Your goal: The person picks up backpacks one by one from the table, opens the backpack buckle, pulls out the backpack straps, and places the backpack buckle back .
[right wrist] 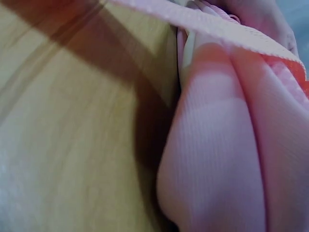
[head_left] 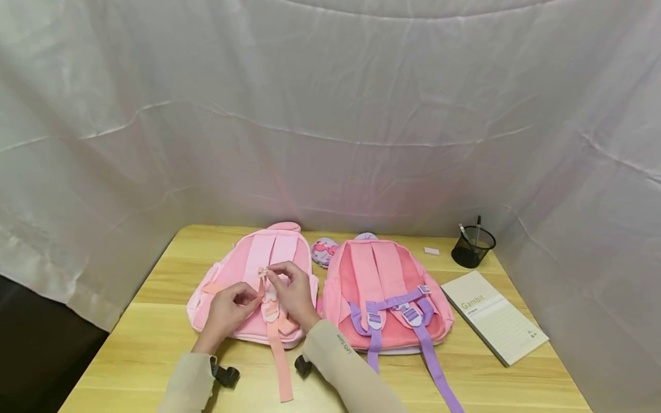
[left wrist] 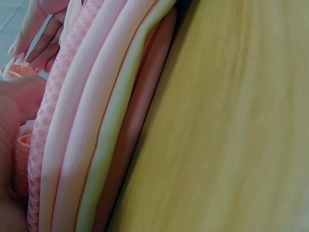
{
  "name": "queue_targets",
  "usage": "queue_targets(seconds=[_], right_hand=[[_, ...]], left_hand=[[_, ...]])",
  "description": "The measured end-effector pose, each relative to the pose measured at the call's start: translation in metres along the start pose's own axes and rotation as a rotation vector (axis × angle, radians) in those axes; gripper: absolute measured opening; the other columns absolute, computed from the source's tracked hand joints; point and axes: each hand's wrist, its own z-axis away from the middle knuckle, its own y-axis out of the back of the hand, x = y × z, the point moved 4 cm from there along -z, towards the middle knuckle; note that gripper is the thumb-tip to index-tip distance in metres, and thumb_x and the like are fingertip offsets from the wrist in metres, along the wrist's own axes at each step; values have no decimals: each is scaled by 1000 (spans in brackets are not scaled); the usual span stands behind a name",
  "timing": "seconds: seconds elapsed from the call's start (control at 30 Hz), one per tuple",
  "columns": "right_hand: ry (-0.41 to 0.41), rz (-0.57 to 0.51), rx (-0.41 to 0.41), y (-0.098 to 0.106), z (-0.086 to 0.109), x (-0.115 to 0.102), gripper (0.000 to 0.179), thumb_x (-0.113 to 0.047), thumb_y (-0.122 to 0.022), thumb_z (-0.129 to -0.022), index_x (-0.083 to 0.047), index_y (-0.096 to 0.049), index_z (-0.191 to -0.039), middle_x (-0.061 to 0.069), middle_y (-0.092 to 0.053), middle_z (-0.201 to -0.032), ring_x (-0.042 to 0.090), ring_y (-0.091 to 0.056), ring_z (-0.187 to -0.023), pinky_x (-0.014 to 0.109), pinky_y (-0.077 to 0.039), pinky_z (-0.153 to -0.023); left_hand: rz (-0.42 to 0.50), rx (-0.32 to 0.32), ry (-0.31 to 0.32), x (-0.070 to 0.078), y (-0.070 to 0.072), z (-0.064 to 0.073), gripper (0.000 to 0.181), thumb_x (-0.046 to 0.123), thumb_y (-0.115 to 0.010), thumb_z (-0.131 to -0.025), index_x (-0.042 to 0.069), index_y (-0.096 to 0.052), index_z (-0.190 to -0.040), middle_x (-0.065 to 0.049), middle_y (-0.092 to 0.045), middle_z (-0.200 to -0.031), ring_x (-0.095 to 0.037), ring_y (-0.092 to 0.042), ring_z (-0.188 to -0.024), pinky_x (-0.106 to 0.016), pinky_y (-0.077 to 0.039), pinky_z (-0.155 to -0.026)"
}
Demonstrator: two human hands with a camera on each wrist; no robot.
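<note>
A pink backpack (head_left: 232, 265) lies on the left of the table with its shoulder straps facing up. Above it, my right hand (head_left: 296, 291) pinches a small whitish buckle (head_left: 263, 271) between thumb and fingers. My left hand (head_left: 229, 310) pinches the peach webbing strap (head_left: 261, 285) just below that buckle. Another length of peach webbing (head_left: 279, 361) hangs from a white adjuster (head_left: 270, 311) onto the table. In the left wrist view, the buckle (left wrist: 19, 70) with peach webbing shows near the fingertips. The right wrist view shows the bag's side (right wrist: 212, 140), with webbing crossing above.
A second pink backpack (head_left: 338, 275) with purple straps lies close on the right. Behind the bags sits a round purple pouch (head_left: 324, 251). Farther right are a pink eraser-like block (head_left: 431, 251), a black mesh pen cup (head_left: 466, 256) and a notebook (head_left: 496, 318). Grey curtains (head_left: 330, 143) enclose the table.
</note>
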Motion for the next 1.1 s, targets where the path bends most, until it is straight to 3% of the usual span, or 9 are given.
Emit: queue_targets(seconds=[0.23,0.47,0.8,1.1], right_hand=[[3,29,-24,0,0,0,15,-23,-72,-99,-11,-76,-108,4,-77,-105,12,-70,-104,31,-53,-98],[31,20,-17,0,1,0,15,-20,-73,-98,-9,-77,-106,6,-77,-104,14,-70,-102,33,-54,-96],[-28,24,3,0,3,2,13,-21,-77,-95,-12,-78,-103,1,-77,-101,8,-70,-100,30,-54,-96],[-2,4,9,1,2,-1,9,-16,-78,-93,-9,-78,-99,4,-78,-102,10,-71,-103,30,-53,-102]], left_hand=[[25,52,-27,11,6,-7,11,25,-85,-88,24,-75,-93,7,-66,-77,-8,-55,-69,-22,-45,-64],[-57,81,-107,25,6,-10,9,22,-83,-88,20,-75,-91,9,-68,-77,-6,-55,-69,-25,-46,-64],[-36,182,-164,21,4,-8,13,12,-85,-82,20,-75,-84,11,-63,-68,-1,-52,-61,-19,-43,-58],[23,174,-171,14,0,-5,15,6,-84,-79,18,-75,-82,9,-68,-71,0,-55,-63,-15,-45,-59]])
